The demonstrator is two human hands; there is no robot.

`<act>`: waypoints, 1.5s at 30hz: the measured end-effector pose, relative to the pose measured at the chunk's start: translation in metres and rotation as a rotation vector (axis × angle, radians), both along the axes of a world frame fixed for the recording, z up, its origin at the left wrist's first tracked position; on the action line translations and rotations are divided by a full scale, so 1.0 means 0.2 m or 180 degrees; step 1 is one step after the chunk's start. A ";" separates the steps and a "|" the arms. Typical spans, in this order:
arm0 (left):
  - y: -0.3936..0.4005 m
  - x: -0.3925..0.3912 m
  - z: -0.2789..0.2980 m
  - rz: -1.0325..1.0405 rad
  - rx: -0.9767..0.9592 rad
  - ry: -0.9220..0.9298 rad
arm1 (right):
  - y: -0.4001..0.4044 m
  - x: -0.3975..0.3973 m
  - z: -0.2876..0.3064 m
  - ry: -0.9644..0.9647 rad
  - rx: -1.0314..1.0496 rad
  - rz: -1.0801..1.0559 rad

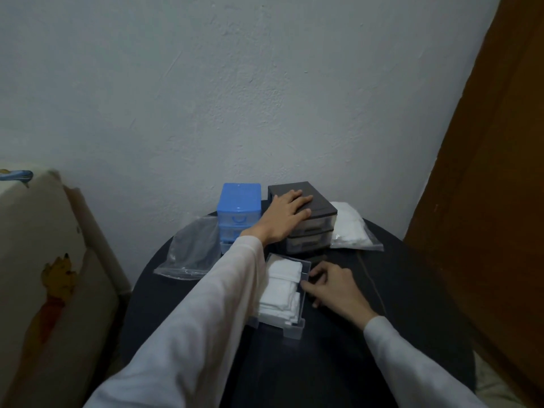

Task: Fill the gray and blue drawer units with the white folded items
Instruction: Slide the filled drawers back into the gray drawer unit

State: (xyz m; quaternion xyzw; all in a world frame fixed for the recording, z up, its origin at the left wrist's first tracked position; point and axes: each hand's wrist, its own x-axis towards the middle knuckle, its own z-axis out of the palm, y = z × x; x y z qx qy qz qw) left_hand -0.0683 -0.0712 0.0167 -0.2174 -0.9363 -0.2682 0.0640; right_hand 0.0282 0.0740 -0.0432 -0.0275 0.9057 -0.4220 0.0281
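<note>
White folded cloths fill a clear plastic drawer mid-worktop; right hand fingers pinch its side, left hand lies flat atop the dark gray drawer unit.

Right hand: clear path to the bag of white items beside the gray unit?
Probably yes. The right hand rests by the pulled-out drawer; the bag of white items lies right of the gray unit, with only bare table between them.

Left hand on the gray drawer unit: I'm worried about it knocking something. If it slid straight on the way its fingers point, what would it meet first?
Probably the bag of white folded items beyond the gray drawer unit. The left hand points right across the top; depth is unclear.
</note>
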 end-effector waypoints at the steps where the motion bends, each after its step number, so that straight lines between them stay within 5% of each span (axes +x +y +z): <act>1: 0.00 0.00 0.00 0.0003 -0.0008 -0.0002 | 0.02 0.01 0.01 -0.0030 -0.0010 -0.0010; 10: 0.00 0.01 0.01 -0.0009 -0.0006 -0.0039 | 0.18 0.14 0.10 0.0809 0.0934 -0.0255; 16: 0.00 0.02 0.02 -0.0014 -0.0012 -0.0063 | 0.08 0.23 0.04 -0.0130 0.2222 0.0433; 45: 0.00 0.01 0.00 -0.0013 0.0060 -0.0025 | -0.02 0.14 0.04 0.0449 0.2134 0.0136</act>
